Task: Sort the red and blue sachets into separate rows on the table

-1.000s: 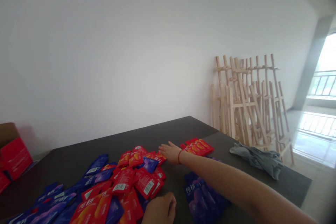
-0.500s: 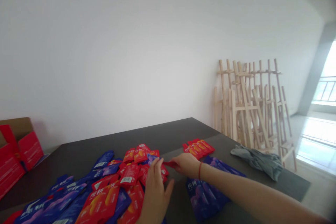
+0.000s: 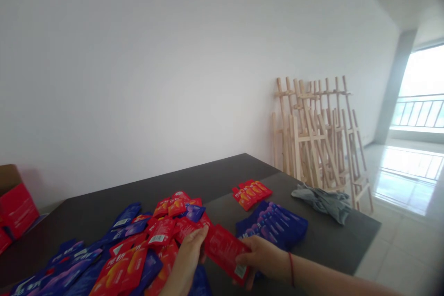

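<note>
A red packet (image 3: pixel 222 249) with a white barcode label is held between my two hands, its printed back facing up. My right hand (image 3: pixel 255 259), with a red string on the wrist, is closed on its right end. At the packet's upper left end, my left hand (image 3: pixel 192 247) has its fingers closed on the edge. Left of my hands lies a mixed pile of red packets (image 3: pixel 163 231) and blue packets (image 3: pixel 126 215). To the right, blue packets (image 3: pixel 274 222) lie fanned in an overlapping row. Behind them is a smaller overlapping row of red packets (image 3: pixel 250 193).
A dark table (image 3: pixel 194 178) carries everything. Grey cloth (image 3: pixel 324 201) lies crumpled near its right edge. An open red cardboard box (image 3: pixel 17 210) stands at the far left. Several wooden easels (image 3: pixel 312 134) lean against the white wall beyond the table.
My right hand has drawn the red packet back from the pile toward me, turning its back up. My left hand has closed on its other end. The view has swung slightly right.
</note>
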### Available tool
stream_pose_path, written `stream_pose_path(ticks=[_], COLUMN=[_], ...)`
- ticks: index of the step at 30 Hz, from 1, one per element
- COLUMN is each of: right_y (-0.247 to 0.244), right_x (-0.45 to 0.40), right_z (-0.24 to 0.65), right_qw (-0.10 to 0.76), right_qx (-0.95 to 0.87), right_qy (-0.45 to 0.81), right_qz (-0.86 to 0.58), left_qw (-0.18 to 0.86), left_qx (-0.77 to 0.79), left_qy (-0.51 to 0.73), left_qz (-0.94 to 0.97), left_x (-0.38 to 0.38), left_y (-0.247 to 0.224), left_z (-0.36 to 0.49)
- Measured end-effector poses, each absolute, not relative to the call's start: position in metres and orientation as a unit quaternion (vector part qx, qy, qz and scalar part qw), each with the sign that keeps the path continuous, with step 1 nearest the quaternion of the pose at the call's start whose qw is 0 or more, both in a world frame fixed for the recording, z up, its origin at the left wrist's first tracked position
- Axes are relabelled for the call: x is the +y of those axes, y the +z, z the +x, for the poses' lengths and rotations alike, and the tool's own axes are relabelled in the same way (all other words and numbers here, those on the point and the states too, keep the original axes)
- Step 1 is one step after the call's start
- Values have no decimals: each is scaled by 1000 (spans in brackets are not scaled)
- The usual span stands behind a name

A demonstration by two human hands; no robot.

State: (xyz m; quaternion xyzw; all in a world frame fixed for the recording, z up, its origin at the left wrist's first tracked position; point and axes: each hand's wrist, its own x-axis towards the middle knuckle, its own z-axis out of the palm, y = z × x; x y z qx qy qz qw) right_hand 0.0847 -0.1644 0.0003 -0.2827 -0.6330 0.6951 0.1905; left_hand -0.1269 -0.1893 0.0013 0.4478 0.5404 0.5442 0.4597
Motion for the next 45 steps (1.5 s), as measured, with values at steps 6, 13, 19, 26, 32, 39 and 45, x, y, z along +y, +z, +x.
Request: stream_pose_path(ticks=[6,13,19,26,32,39,45], right_y=[51,56,26,19,17,36,38], right_x=[-127,-44,-18,-14,-20,-43,-137], right_z=[104,70,37,40,46,47,27], right_qw=[121,37,-64,-95,-125,-61,-6], right_qx=[-855,-826,-808,-831,-868,-889,-942], right_qy=[224,-18,-58,-94,-70,-66,-36], right_qz=[-452,-563,-582,-540,-475,-449,-334], left_qw=[427,408,405,413,413,452,410], left_qx=[540,526,537,540,528,526,520], left_qy=[605,577,552,546,551,510,583], left_qz=[401,473,493,489,497,509,471], left_x=[-192,-183,-187,-192,-179,-189,-200], left_y=[15,-9,-1,10,-18,1,34], left_z=[-126,-122,-119,-116,-119,-115,-118])
